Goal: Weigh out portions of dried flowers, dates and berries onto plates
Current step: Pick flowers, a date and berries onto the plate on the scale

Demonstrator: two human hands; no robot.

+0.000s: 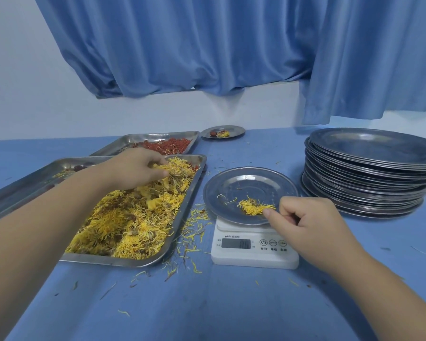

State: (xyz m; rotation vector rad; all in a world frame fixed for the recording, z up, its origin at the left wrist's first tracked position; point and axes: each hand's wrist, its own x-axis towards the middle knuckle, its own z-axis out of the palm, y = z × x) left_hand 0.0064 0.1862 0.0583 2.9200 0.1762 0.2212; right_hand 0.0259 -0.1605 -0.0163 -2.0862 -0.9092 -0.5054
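A steel tray (182, 217) left of centre holds a heap of yellow dried flowers (128, 217). My left hand (135, 168) reaches into the far part of the heap and pinches some flowers. A steel plate (221, 190) sits on a white digital scale (253, 249) and carries a small clump of flowers (252, 207). My right hand (310, 225) hovers at the plate's near right rim, fingers curled, thumb tip touching the clump. A second tray (143, 140) behind holds red berries (167, 145). A few dates (79, 167) lie at the flower tray's far left.
A tall stack of steel plates (369, 173) stands at the right. A small plate (236, 130) with a date and flowers sits at the back by the wall. Loose petals litter the blue tablecloth (207, 303) between tray and scale. Blue curtains hang behind.
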